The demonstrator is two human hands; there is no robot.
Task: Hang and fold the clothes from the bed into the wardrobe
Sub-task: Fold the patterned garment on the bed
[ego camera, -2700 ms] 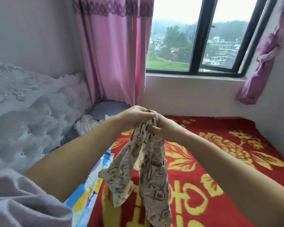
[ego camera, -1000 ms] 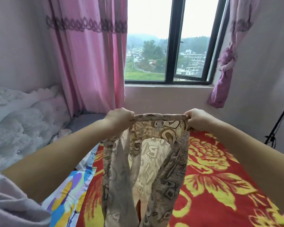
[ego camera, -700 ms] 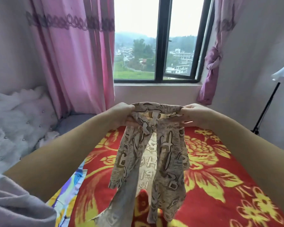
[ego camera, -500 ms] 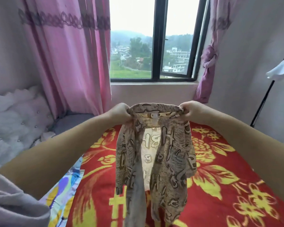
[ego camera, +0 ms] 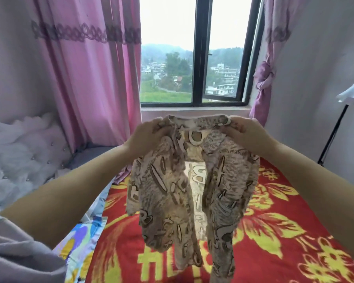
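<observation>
**A:** Both hands raised over the bed: what are they holding?

**B:** The left hand (ego camera: 143, 137) and the right hand (ego camera: 246, 134) each grip a top corner of a beige patterned garment (ego camera: 192, 190), fingers curled into the cloth, the upper hem stretched between them at about window-sill height.

**A:** And how does the garment lie from the hands?

**B:** Straight down. Its long axis is vertical; two lengths of fabric hang side by side below the hem, a gap of light between them, their lower ends near the red floral blanket (ego camera: 274, 231), though whether they touch it cannot be told. The hands sit level, neither clearly nearer to the garment's middle.

**A:** So the coming move?

**B:** Probably a fold, bringing one corner across to the other, or laying the piece flat on the blanket below. The loose lengths could twist as they come down.

**A:** Around it?

**B:** Left of the garment, a bright multicoloured sheet (ego camera: 84, 237) and a white tufted headboard (ego camera: 25, 156); behind it, a pink curtain (ego camera: 90, 78) and the window (ego camera: 194, 58). The wardrobe is out of view.
</observation>
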